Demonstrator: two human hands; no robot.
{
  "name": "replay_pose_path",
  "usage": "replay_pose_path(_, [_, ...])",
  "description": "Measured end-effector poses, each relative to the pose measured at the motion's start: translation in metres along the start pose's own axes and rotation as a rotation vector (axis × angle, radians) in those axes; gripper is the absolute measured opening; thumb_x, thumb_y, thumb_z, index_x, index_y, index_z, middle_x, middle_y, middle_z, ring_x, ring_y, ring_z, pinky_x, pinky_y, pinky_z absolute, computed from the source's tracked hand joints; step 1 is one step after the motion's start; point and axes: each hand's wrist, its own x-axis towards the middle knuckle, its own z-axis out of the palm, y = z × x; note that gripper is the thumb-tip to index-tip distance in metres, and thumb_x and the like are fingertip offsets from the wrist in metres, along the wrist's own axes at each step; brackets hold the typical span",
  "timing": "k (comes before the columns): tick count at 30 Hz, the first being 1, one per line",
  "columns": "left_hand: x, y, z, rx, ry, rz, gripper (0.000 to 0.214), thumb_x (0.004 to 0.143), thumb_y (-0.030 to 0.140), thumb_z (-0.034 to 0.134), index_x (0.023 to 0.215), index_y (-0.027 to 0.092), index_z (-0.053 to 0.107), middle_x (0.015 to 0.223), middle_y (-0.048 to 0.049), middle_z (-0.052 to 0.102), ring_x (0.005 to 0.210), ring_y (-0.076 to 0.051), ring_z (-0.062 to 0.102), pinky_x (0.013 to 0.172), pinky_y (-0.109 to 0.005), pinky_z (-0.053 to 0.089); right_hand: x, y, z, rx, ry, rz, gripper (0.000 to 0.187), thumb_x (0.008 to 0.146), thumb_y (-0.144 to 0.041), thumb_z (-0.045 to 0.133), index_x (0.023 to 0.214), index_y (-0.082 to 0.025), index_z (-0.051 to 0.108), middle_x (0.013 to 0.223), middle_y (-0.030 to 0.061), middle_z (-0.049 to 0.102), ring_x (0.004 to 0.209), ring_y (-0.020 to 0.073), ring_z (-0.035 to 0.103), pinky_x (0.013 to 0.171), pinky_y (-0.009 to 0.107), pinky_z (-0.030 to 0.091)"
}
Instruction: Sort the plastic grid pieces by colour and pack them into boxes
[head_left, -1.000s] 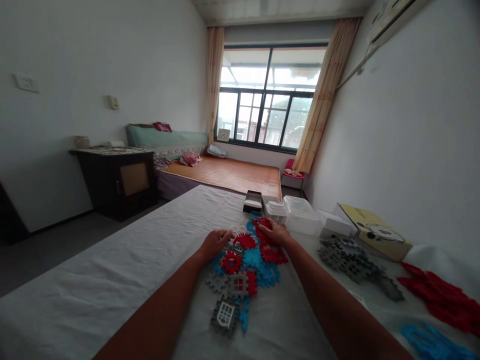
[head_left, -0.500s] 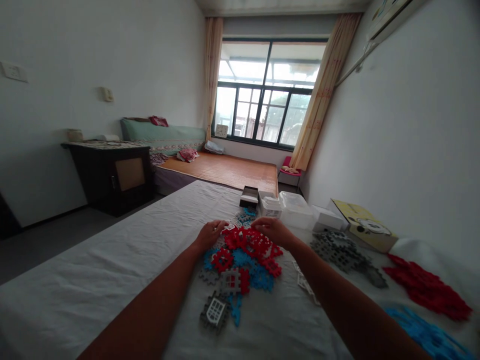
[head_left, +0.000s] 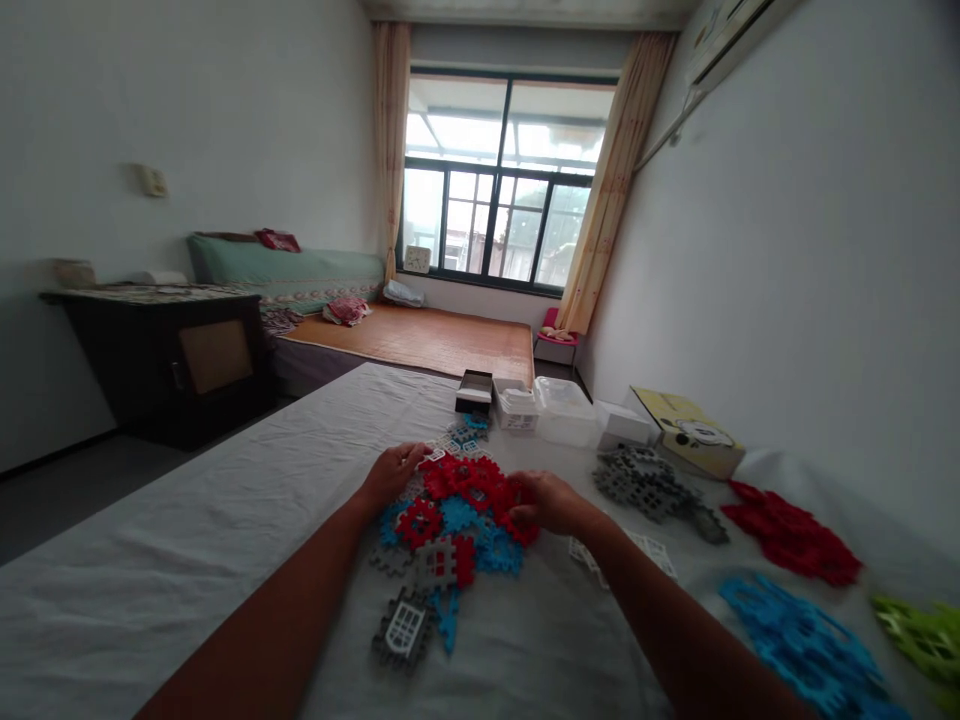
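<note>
A heap of red, blue, grey and white interlocking plastic tiles [head_left: 450, 520] lies on the white sheet [head_left: 225, 540] in front of me. My left hand [head_left: 390, 470] rests on the heap's far left edge, fingers curled over grey and white tiles. On the right side of the heap my right hand [head_left: 547, 503] pinches a red tile [head_left: 517, 510]. A grey tile with a white window [head_left: 400, 628] lies nearest to me.
Sorted piles sit to the right: grey tiles [head_left: 649, 485], red tiles [head_left: 791, 535], blue tiles [head_left: 802, 640], green tiles [head_left: 922, 630]. Clear plastic boxes [head_left: 555, 408], a small dark box [head_left: 472, 390] and a yellow carton [head_left: 686, 430] stand at the far edge. A dark cabinet [head_left: 165, 350] stands left.
My right hand has come back from the far side of the heap to its right edge and closed on a red tile. The view has swung right, showing the blue and green piles.
</note>
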Motion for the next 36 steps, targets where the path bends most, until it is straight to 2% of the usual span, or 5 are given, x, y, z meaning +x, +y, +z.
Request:
replay_pose_path(11, [0.007,-0.001,-0.006,0.093,-0.066,-0.021,0.057,0.078,0.063,0.038,0.096,0.019,0.071,0.1,-0.0054,0.072,0.1,-0.026,0.062,0.089,-0.033,0.046,-0.066,-0.008,-0.05,0.094,0.188,-0.021,0.038,0.075,-0.047,0.062,0.107,-0.027,0.063,0.097,0.0025,0.07,0.082,0.0185,0.065,0.074,0.028,0.048])
replay_pose_path(20, [0.01,-0.011,-0.007,0.166,-0.061,0.021,0.05,0.079,0.06,0.039,0.093,0.024,0.072,0.1,-0.0007,0.072,0.1,-0.024,0.064,0.087,-0.027,0.048,-0.191,0.19,-0.163,-0.348,0.451,0.67,0.028,0.071,-0.042,0.061,0.089,-0.023,0.069,0.091,0.0083,0.072,0.086,0.0245,0.065,0.073,0.031,0.046])
replay_pose_path(24, [0.011,-0.012,-0.007,0.176,-0.048,0.022,0.049,0.079,0.059,0.04,0.093,0.025,0.072,0.101,-0.0004,0.072,0.1,-0.024,0.063,0.087,-0.026,0.048,-0.212,0.231,-0.183,-0.412,0.545,0.846,0.032,0.074,-0.038,0.056,0.091,-0.015,0.069,0.093,0.0169,0.07,0.09,0.0304,0.065,0.078,0.039,0.046])
replay_pose_path(30, [0.008,-0.001,-0.006,0.162,-0.048,0.0,0.052,0.079,0.06,0.039,0.093,0.023,0.072,0.098,-0.0023,0.073,0.098,-0.025,0.064,0.086,-0.028,0.048,-0.156,0.19,-0.168,-0.316,0.513,0.634,0.03,0.081,-0.031,0.047,0.1,-0.017,0.066,0.101,0.0113,0.07,0.092,0.0235,0.065,0.081,0.034,0.047])
replay_pose_path(36, [0.001,0.013,-0.004,0.126,-0.018,-0.023,0.053,0.08,0.058,0.038,0.091,0.018,0.071,0.093,-0.0056,0.073,0.091,-0.025,0.065,0.084,-0.032,0.048,-0.055,0.066,-0.062,-0.034,0.191,0.039,0.027,0.08,-0.037,0.054,0.101,-0.024,0.065,0.095,0.0032,0.071,0.081,0.0173,0.065,0.074,0.027,0.048])
